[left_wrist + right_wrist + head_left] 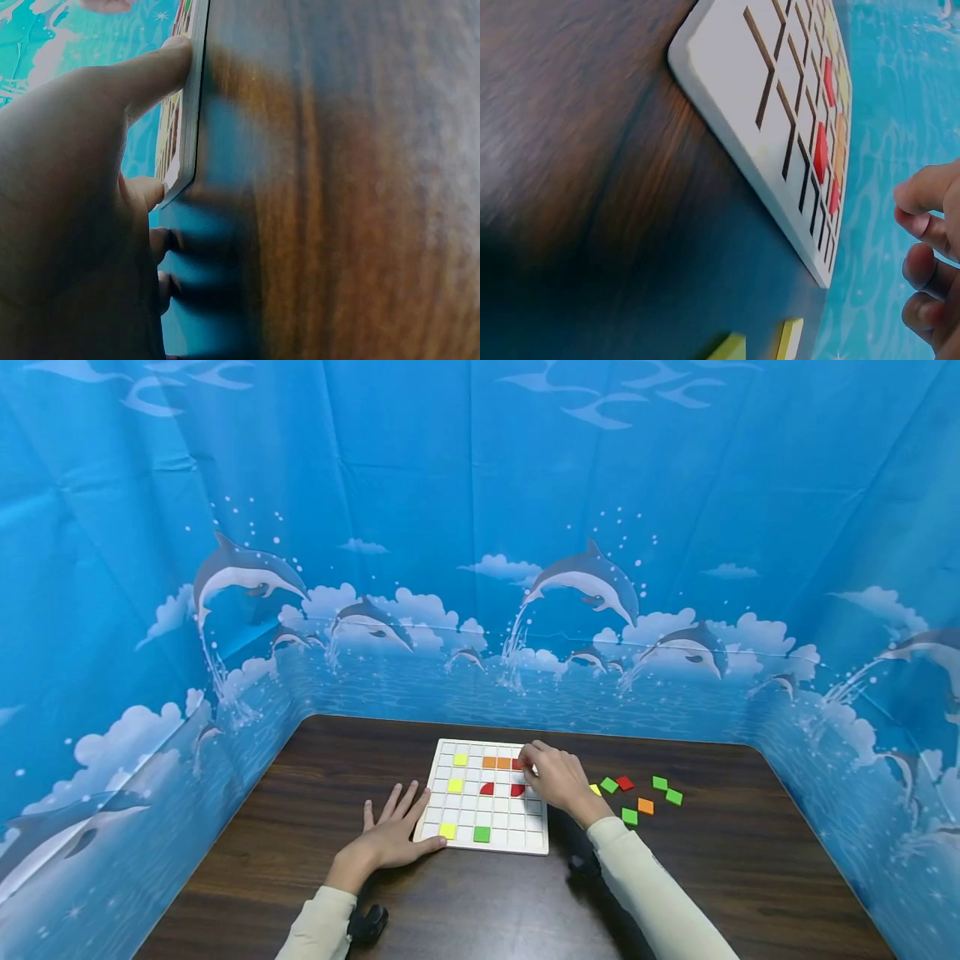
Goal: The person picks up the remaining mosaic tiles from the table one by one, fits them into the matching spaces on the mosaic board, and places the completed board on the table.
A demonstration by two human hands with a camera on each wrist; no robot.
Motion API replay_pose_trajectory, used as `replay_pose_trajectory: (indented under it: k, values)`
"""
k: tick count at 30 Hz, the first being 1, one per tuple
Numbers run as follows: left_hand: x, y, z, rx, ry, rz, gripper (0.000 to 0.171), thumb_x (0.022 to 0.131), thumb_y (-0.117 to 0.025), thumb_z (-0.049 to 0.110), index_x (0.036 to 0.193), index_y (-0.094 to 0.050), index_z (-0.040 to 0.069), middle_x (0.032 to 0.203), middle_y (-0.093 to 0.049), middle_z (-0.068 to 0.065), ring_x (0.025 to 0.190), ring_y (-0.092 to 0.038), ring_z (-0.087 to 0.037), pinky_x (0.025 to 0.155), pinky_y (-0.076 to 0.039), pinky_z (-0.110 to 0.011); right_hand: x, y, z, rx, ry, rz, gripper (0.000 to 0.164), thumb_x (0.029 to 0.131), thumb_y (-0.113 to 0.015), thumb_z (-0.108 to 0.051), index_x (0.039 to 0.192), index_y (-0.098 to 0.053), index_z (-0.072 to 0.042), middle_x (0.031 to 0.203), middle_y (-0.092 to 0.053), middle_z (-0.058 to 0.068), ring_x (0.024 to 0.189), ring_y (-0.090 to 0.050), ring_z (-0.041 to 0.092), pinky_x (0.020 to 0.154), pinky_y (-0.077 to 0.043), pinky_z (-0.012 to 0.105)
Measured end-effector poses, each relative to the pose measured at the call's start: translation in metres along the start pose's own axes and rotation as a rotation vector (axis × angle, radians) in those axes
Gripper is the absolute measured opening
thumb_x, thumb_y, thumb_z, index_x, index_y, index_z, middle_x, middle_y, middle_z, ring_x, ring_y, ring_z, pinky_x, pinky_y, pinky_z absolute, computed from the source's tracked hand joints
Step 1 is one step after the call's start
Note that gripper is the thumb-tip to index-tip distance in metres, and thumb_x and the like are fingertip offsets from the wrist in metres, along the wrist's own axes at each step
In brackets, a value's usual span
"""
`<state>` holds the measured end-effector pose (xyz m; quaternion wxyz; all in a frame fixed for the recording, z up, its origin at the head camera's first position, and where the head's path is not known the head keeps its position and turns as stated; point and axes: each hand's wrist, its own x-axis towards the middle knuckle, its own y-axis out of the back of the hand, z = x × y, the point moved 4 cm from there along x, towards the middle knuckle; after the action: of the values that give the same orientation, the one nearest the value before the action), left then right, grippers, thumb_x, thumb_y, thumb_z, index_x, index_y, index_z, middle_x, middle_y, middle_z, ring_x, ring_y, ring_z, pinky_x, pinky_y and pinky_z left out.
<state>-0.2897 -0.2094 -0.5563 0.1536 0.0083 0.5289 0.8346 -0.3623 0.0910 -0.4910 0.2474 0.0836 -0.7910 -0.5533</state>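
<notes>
The right hand (557, 777) is over the upper right corner of the board in the head view, fingers curled, thumb and fingertips brought together; I cannot tell whether a piece is pinched between them. The left hand (392, 839), well apart at the board's left side, lies with fingers spread, its thumb against the lower left edge.

Between them, low in the centre of the frame, is the flat white gridded board with a pale rim (465, 818). Just beside the right fingertips sits a partly covered red piece (516, 764), in the row with two orange square tiles (497, 763). Placing or straightening a piece there seems the step in hand. It would go best with the left thumb bracing the rim, the piece turned parallel to the grid lines, then a light downward press. Fingers should probably lift straight up, lest they nudge the red rounded piece (517, 791) below.

Three yellow square tiles (454, 786) stand toward the board's left, a green square tile (482, 834) at its bottom.

Loose green, red, orange and yellow tiles (645, 806) lie to the right on the dark wood-grained table (750, 860); the right sleeve (652, 885) should stay above them.
</notes>
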Motion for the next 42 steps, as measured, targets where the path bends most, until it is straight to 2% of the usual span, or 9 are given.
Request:
replay_pose_trajectory:
  k: [8,14,19,22,26,31,34,38,42]
  values:
    - [-0.002,0.003,0.003,-0.027,0.001,-0.012,0.106,0.092,-0.055,0.084,0.173,-0.019,0.025,0.181,-0.007,-0.013,0.167,0.002,-0.043,0.117,0.017,-0.083,-0.023,0.016,0.020,0.030,-0.018,0.082,0.010,0.095,-0.080,-0.014,0.095,-0.072,-0.019,0.087,-0.062,-0.007,0.059,-0.045,0.008,0.050,-0.034,0.024]
    - [0.001,-0.002,-0.001,0.003,0.022,-0.018,0.110,0.090,-0.052,0.088,0.174,-0.016,0.026,0.182,-0.004,-0.009,0.168,0.003,-0.040,0.119,0.015,-0.082,-0.042,0.027,0.034,0.030,-0.052,0.128,0.011,0.093,-0.083,-0.013,0.096,-0.075,-0.019,0.089,-0.065,-0.007,0.063,-0.049,0.006,0.053,-0.039,0.023]
    - [0.003,-0.004,-0.002,0.011,0.028,-0.016,0.108,0.091,-0.056,0.084,0.173,-0.017,0.026,0.182,-0.005,-0.008,0.168,0.003,-0.039,0.121,0.013,-0.080,-0.059,0.036,0.046,0.011,-0.066,0.142,0.008,0.094,-0.081,-0.013,0.096,-0.075,-0.019,0.087,-0.064,-0.008,0.061,-0.047,0.006,0.050,-0.036,0.023]
    - [-0.001,0.003,0.007,0.006,0.033,-0.029,0.105,0.094,-0.060,0.078,0.173,-0.019,0.023,0.181,-0.008,-0.011,0.168,0.000,-0.041,0.120,0.011,-0.082,-0.068,0.041,0.052,0.005,-0.076,0.149,0.010,0.093,-0.081,-0.012,0.096,-0.075,-0.019,0.089,-0.065,-0.007,0.061,-0.046,0.005,0.050,-0.036,0.022]
    - [-0.002,0.004,0.009,0.004,0.030,-0.035,0.103,0.094,-0.062,0.075,0.173,-0.020,0.023,0.181,-0.008,-0.011,0.167,0.000,-0.041,0.119,0.012,-0.083,-0.080,0.047,0.060,-0.002,-0.080,0.153,0.011,0.092,-0.083,-0.011,0.096,-0.075,-0.018,0.090,-0.066,-0.007,0.057,-0.043,0.005,0.048,-0.033,0.022]
    - [-0.004,0.007,0.011,-0.022,0.008,-0.030,0.104,0.093,-0.061,0.076,0.173,-0.021,0.022,0.181,-0.009,-0.013,0.167,0.000,-0.043,0.118,0.015,-0.083,-0.095,0.053,0.073,-0.010,-0.078,0.163,0.013,0.091,-0.083,-0.009,0.097,-0.075,-0.017,0.090,-0.067,-0.006,0.057,-0.042,0.003,0.047,-0.033,0.021]
    - [-0.006,0.010,0.013,-0.028,0.009,-0.030,0.104,0.094,-0.061,0.076,0.173,-0.022,0.021,0.181,-0.009,-0.013,0.167,0.000,-0.044,0.118,0.016,-0.083,-0.104,0.056,0.081,-0.013,-0.095,0.159,0.012,0.092,-0.083,-0.009,0.099,-0.076,-0.016,0.093,-0.070,-0.006,0.063,-0.047,0.002,0.050,-0.036,0.020]
    - [-0.006,0.011,0.014,-0.037,0.012,-0.032,0.104,0.094,-0.060,0.077,0.173,-0.022,0.021,0.181,-0.009,-0.014,0.167,0.000,-0.044,0.118,0.016,-0.083,-0.115,0.060,0.091,-0.027,-0.127,0.156,0.012,0.092,-0.082,-0.011,0.102,-0.078,-0.016,0.096,-0.074,-0.003,0.059,-0.045,0.004,0.048,-0.034,0.022]
    - [-0.004,0.007,0.007,-0.040,0.012,-0.029,0.105,0.093,-0.056,0.081,0.173,-0.020,0.023,0.181,-0.008,-0.014,0.166,0.001,-0.045,0.116,0.017,-0.083,-0.125,0.063,0.100,-0.028,-0.170,0.137,0.014,0.092,-0.083,-0.011,0.103,-0.078,-0.016,0.100,-0.076,0.002,0.056,-0.041,0.007,0.047,-0.032,0.024]
